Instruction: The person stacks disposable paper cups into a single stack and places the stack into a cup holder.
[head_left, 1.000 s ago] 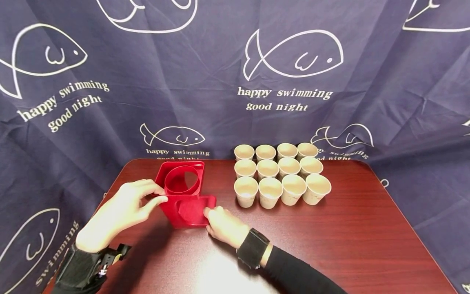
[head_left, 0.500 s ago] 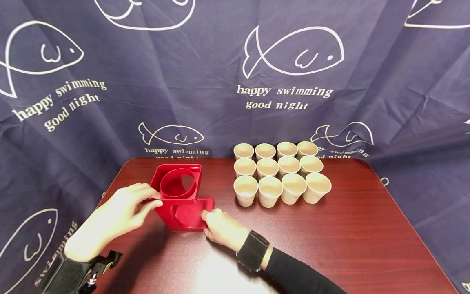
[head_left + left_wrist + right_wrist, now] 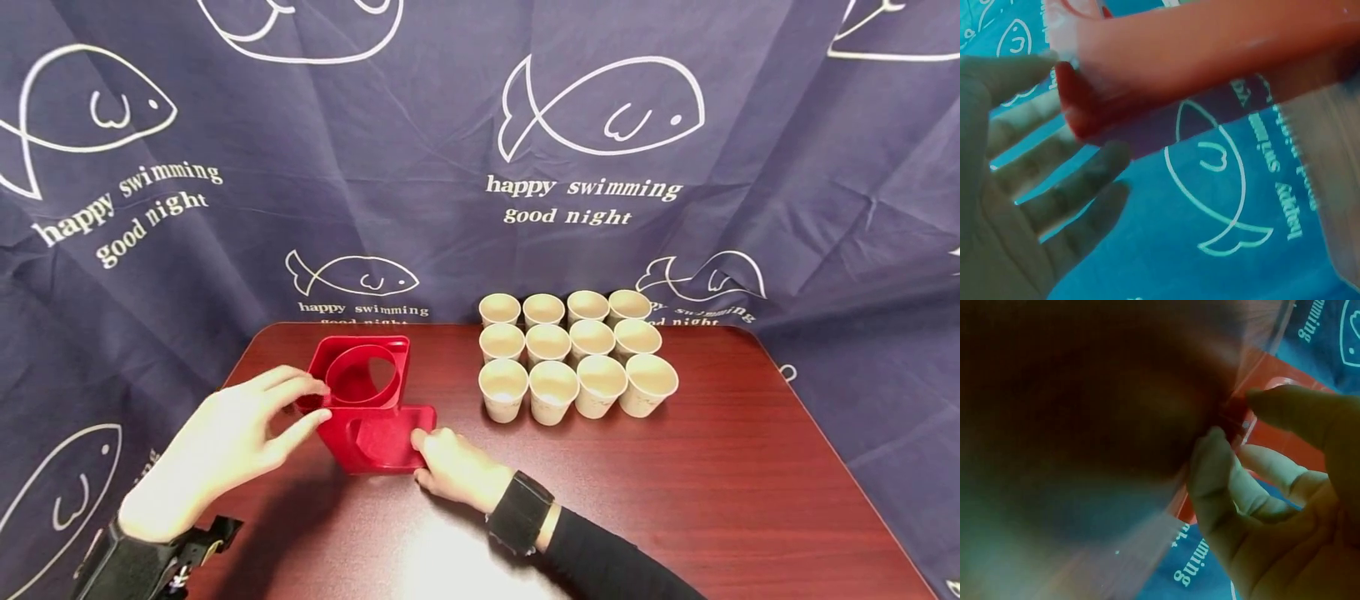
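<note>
A red plastic stand (image 3: 364, 410) is at the left of the table, with a round ring at its top and a flat base plate that reaches toward the right. My left hand (image 3: 225, 433) pinches its top front-left corner between thumb and fingers. That corner (image 3: 1079, 106) lies between the thumb and the spread fingers (image 3: 1060, 200) in the left wrist view. My right hand (image 3: 461, 465) grips the right edge of the base plate, thumb on top and fingers curled below. In the right wrist view, the right hand (image 3: 1272, 500) is close on the red edge, and blur hides much.
Several paper cups (image 3: 553, 392) stand upright in three rows, mouths up, at the back right of the wooden table (image 3: 675, 500). A dark blue fish-print curtain (image 3: 420, 167) hangs behind the table's far edge.
Over the first half second the stand shifted slightly left and toward me with both hands on it. Since then the left thumb and forefinger have parted a little; the stand barely moves.
</note>
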Action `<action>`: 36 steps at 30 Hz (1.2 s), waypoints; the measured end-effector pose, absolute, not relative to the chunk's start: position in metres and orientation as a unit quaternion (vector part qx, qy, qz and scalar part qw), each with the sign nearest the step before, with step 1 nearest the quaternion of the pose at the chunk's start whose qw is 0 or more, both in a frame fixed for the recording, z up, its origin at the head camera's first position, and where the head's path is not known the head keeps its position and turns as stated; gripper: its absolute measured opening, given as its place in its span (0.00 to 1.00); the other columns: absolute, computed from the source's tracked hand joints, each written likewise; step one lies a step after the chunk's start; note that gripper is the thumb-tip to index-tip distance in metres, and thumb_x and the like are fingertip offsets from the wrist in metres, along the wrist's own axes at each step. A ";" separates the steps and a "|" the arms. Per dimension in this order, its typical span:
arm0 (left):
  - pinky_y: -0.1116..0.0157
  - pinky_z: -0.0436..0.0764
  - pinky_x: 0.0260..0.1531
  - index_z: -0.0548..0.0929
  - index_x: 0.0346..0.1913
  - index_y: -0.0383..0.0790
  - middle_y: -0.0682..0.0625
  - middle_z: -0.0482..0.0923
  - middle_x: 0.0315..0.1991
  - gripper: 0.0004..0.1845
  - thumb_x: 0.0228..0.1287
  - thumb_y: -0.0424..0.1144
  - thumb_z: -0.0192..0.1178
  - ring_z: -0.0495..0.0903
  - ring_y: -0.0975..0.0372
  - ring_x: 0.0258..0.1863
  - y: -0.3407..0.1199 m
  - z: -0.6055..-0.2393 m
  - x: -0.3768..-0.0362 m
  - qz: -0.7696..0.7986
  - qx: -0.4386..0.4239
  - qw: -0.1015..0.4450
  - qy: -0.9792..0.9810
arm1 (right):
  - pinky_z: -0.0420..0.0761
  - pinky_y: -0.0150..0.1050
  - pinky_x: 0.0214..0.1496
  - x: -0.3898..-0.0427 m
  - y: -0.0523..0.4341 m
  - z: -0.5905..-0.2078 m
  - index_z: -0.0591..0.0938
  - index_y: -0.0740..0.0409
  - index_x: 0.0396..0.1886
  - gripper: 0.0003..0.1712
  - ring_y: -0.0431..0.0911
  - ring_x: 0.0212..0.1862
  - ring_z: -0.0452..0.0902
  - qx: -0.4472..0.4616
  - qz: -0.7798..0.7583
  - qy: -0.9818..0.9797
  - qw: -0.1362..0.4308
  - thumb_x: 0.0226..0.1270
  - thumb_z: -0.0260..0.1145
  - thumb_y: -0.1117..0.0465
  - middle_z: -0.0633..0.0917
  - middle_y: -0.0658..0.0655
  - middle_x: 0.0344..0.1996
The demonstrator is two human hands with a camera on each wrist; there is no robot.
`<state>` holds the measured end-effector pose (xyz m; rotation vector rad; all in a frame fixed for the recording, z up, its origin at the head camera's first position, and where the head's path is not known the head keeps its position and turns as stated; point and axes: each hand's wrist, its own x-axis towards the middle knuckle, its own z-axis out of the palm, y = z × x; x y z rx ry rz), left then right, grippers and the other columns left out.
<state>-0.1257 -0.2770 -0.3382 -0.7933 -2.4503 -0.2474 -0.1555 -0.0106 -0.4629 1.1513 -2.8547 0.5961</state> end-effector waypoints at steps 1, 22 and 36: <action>0.59 0.83 0.36 0.87 0.48 0.52 0.60 0.83 0.42 0.16 0.55 0.47 0.72 0.83 0.66 0.37 -0.277 -0.336 -0.123 -0.090 -0.279 0.280 -0.914 | 0.74 0.31 0.27 -0.156 -0.009 -0.463 0.76 0.55 0.36 0.14 0.39 0.26 0.74 0.375 0.193 -0.907 0.000 0.62 0.75 0.60 0.76 0.48 0.21; 0.64 0.81 0.48 0.87 0.54 0.49 0.56 0.85 0.47 0.27 0.70 0.64 0.51 0.83 0.62 0.44 -0.194 -0.418 -0.056 -0.193 -0.319 0.334 -0.866 | 0.83 0.42 0.57 -0.107 0.089 -0.469 0.81 0.55 0.60 0.27 0.44 0.53 0.83 0.374 0.225 -0.899 0.044 0.64 0.74 0.52 0.87 0.51 0.50; 0.50 0.83 0.55 0.80 0.63 0.44 0.49 0.81 0.59 0.46 0.41 0.67 0.74 0.79 0.51 0.61 -0.125 -0.460 -0.069 -0.123 -0.267 0.229 -0.928 | 0.79 0.50 0.58 -0.078 0.157 -0.457 0.84 0.55 0.57 0.38 0.51 0.56 0.82 0.258 0.184 -0.914 0.252 0.53 0.78 0.37 0.87 0.53 0.51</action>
